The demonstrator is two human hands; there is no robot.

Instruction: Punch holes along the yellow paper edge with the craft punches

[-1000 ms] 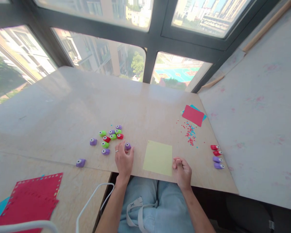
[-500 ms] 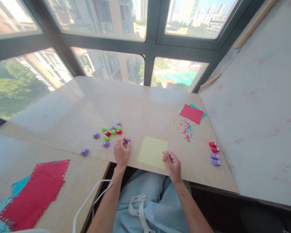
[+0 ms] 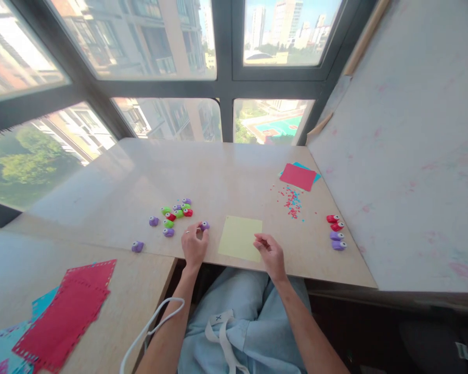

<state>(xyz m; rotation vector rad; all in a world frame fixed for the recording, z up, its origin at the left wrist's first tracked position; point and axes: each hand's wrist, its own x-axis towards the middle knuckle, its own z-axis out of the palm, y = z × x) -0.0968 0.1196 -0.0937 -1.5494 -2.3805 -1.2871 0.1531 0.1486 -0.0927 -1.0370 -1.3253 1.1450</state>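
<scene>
My left hand has its thumb and fingers closed around a small purple craft punch on the table, just left of a yellow sheet of paper. The sheet lies flat near the table's front edge, with a tiny mark at its upper left corner. Over the sheet's right edge, my right hand is closed with its fingertips together; whatever they may hold is hidden. Beyond my left hand sits a loose group of green, red and purple punches.
Punched red and blue bits lie scattered below red and blue cards. Red and purple punches line the right side by the wall. Punched red sheets lie at left. A white cable runs beside my left forearm.
The camera view has tilted and shifted a little. My right hand has moved slightly up along the yellow sheet's right edge. My left hand stays at the purple punch.
</scene>
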